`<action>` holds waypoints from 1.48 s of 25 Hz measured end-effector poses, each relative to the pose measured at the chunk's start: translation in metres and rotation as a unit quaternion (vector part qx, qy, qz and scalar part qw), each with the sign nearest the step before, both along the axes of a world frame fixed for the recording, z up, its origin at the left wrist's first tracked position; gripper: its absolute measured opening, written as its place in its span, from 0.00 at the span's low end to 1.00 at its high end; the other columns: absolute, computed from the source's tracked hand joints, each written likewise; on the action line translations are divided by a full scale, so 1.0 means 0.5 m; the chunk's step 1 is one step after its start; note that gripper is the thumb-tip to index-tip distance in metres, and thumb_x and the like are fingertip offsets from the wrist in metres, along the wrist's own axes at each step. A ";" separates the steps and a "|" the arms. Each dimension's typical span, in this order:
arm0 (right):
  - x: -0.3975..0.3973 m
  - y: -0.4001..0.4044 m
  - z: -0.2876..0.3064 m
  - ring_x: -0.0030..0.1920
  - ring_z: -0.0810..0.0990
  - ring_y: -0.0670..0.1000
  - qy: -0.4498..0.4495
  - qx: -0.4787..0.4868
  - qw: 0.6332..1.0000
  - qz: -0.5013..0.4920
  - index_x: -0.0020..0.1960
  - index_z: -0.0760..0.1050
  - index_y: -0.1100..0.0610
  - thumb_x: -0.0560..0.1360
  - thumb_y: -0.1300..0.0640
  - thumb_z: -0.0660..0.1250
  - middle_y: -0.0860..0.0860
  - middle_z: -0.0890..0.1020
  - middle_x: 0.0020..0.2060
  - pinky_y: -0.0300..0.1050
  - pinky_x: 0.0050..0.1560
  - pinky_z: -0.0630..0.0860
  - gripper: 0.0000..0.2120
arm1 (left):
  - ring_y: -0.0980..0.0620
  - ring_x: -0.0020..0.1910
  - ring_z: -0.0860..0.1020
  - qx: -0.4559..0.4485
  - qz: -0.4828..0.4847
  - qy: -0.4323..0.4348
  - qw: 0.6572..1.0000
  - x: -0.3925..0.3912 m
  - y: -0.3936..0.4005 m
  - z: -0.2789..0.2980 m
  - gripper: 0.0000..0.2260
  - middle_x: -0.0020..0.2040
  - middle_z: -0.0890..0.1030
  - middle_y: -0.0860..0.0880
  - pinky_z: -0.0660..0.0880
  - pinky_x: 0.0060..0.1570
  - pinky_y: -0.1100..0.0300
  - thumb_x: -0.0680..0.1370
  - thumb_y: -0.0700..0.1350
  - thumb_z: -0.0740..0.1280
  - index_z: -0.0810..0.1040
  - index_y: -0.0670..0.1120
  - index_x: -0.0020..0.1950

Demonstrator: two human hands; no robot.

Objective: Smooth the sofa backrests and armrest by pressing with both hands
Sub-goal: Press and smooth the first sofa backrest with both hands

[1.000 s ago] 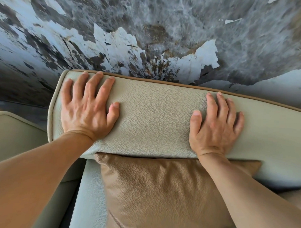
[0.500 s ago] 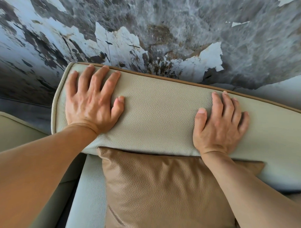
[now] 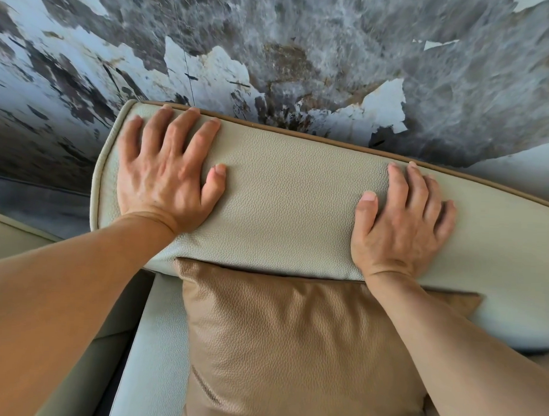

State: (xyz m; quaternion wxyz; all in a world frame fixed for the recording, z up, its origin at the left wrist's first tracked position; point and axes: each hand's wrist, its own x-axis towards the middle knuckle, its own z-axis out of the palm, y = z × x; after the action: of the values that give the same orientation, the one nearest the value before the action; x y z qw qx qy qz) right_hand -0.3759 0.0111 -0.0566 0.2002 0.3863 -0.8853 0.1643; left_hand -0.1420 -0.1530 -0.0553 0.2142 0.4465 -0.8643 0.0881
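Note:
A pale grey-green leather backrest cushion [image 3: 285, 205] with brown piping along its top edge runs across the middle of the head view. My left hand [image 3: 165, 169] lies flat on its left end, palm down, fingers spread toward the top edge. My right hand [image 3: 403, 221] lies flat on it further right, fingers apart, pointing up toward the piping. Neither hand holds anything. The sofa armrest [image 3: 14, 239] shows at the left edge, partly hidden behind my left forearm.
A tan leather throw pillow [image 3: 299, 348] leans against the backrest below my hands. The pale seat cushion [image 3: 150, 353] shows to its left. Behind the sofa stands a grey and white marble-patterned wall [image 3: 334, 54].
Both hands stay pressed flat on the backrest and have slid slightly to the right along it. The view has shifted a little, so the cushion sits lower right in the frame.

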 end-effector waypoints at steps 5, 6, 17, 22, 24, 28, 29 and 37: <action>-0.016 -0.015 0.000 0.73 0.63 0.57 0.001 0.003 1.000 -0.005 0.71 0.67 0.52 0.76 0.42 0.50 0.53 0.69 0.72 0.62 0.72 0.53 0.28 | 0.39 0.71 0.64 0.006 -0.004 0.005 1.000 -0.020 -0.018 0.000 0.27 0.70 0.70 0.44 0.56 0.70 0.38 0.78 0.60 0.49 0.67 0.49 0.72; -0.020 -0.018 0.000 0.73 0.63 0.57 0.002 0.003 1.000 -0.006 0.71 0.67 0.52 0.76 0.41 0.50 0.53 0.69 0.72 0.62 0.72 0.53 0.28 | 0.39 0.71 0.64 0.007 -0.006 0.004 1.000 -0.025 -0.023 0.001 0.27 0.70 0.70 0.44 0.56 0.70 0.38 0.78 0.60 0.49 0.67 0.49 0.72; -0.054 -0.052 0.001 0.72 0.63 0.57 0.005 0.008 1.000 -0.015 0.71 0.67 0.53 0.76 0.41 0.50 0.53 0.69 0.72 0.62 0.72 0.53 0.28 | 0.39 0.67 0.67 -0.005 -0.023 0.004 1.000 -0.068 -0.072 0.006 0.26 0.68 0.72 0.44 0.58 0.69 0.39 0.78 0.59 0.50 0.67 0.49 0.70; -0.070 -0.071 0.000 0.72 0.64 0.58 0.009 0.008 1.000 -0.022 0.71 0.67 0.53 0.76 0.42 0.51 0.53 0.70 0.71 0.62 0.71 0.53 0.28 | 0.39 0.65 0.68 -0.016 -0.023 0.005 1.000 -0.093 -0.096 0.002 0.25 0.66 0.73 0.44 0.60 0.67 0.39 0.78 0.60 0.49 0.68 0.49 0.69; -0.071 -0.072 0.000 0.72 0.64 0.58 0.011 0.010 1.000 -0.027 0.71 0.67 0.53 0.76 0.42 0.51 0.53 0.70 0.71 0.62 0.71 0.53 0.28 | 0.39 0.64 0.68 -0.011 -0.027 0.003 1.000 -0.093 -0.098 0.003 0.25 0.66 0.72 0.44 0.60 0.66 0.40 0.78 0.60 0.49 0.68 0.49 0.69; -0.069 -0.072 0.001 0.72 0.64 0.58 0.008 0.011 1.000 -0.026 0.71 0.67 0.53 0.76 0.42 0.51 0.53 0.70 0.71 0.63 0.71 0.54 0.28 | 0.39 0.64 0.68 -0.009 -0.023 0.001 1.000 -0.092 -0.095 0.004 0.25 0.66 0.73 0.44 0.61 0.66 0.40 0.78 0.60 0.50 0.68 0.49 0.69; -0.070 -0.072 0.001 0.72 0.64 0.58 0.007 0.012 1.000 -0.028 0.71 0.67 0.53 0.75 0.42 0.51 0.53 0.70 0.71 0.63 0.71 0.54 0.28 | 0.39 0.64 0.68 -0.003 -0.025 0.000 1.000 -0.093 -0.095 0.006 0.25 0.66 0.73 0.44 0.61 0.66 0.40 0.78 0.60 0.50 0.68 0.49 0.69; -0.068 -0.077 -0.001 0.72 0.63 0.57 -0.006 0.008 0.999 -0.034 0.70 0.67 0.52 0.75 0.42 0.49 0.53 0.70 0.71 0.63 0.72 0.53 0.28 | 0.39 0.68 0.67 0.064 -0.030 -0.017 0.997 -0.087 -0.094 0.024 0.27 0.69 0.72 0.44 0.58 0.68 0.38 0.76 0.61 0.50 0.69 0.49 0.70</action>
State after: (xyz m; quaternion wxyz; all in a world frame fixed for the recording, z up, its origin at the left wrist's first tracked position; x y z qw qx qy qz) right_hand -0.4100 -0.0274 -0.0573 0.1974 0.3561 -0.9005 0.1529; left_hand -0.1856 -0.2001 -0.0432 0.1731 0.4320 -0.8845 0.0339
